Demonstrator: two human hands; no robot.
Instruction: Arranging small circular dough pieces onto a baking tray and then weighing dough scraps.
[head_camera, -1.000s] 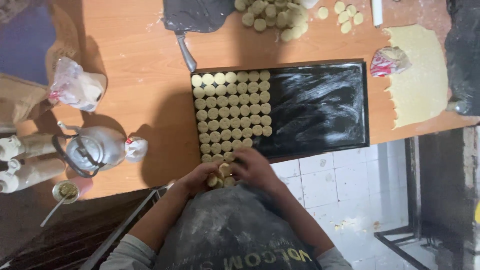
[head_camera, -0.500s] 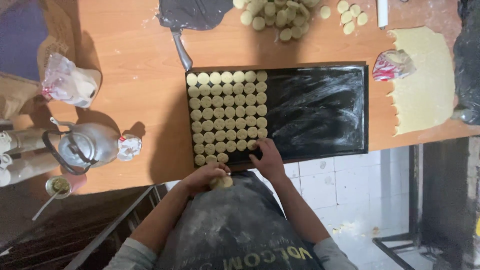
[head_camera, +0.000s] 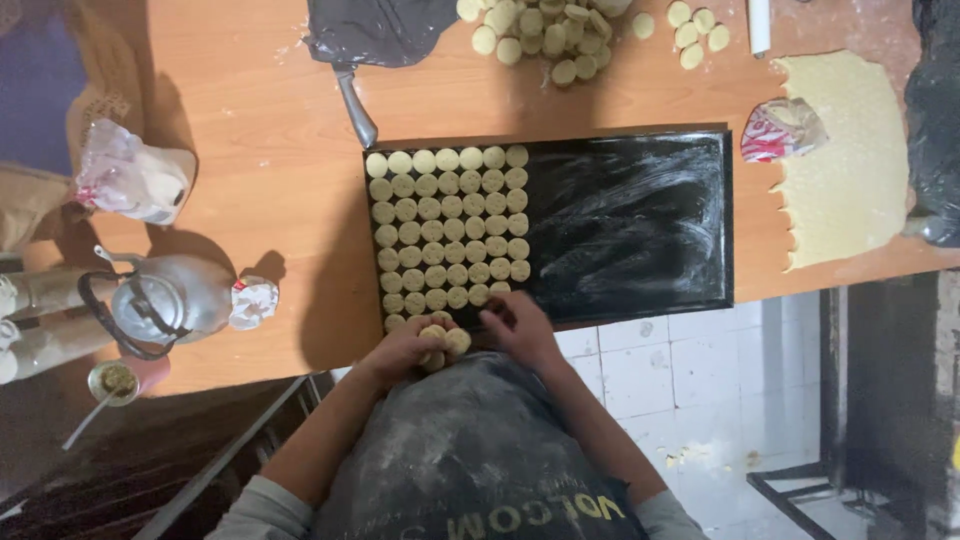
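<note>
A black baking tray (head_camera: 640, 215) lies on the wooden table (head_camera: 250, 210). Rows of small round dough discs (head_camera: 450, 225) fill its left part; the right part is bare and dusted with flour. My left hand (head_camera: 405, 350) sits at the tray's near edge, holding several dough discs (head_camera: 440, 342) in a small stack. My right hand (head_camera: 520, 325) is beside it, fingertips resting on the tray's near edge just past the last row of discs. Whether it pinches a disc is hidden.
A heap of cut dough discs (head_camera: 545, 30) lies at the far edge. A rolled dough sheet (head_camera: 845, 155) is at right, a crumpled wrapper (head_camera: 780, 130) beside it. A metal kettle (head_camera: 165, 300), plastic bag (head_camera: 130, 180) and dark pan (head_camera: 375, 35) are at left.
My left hand has moved up to the tray's near edge with the stack of discs. My right hand has shifted slightly left along that edge.
</note>
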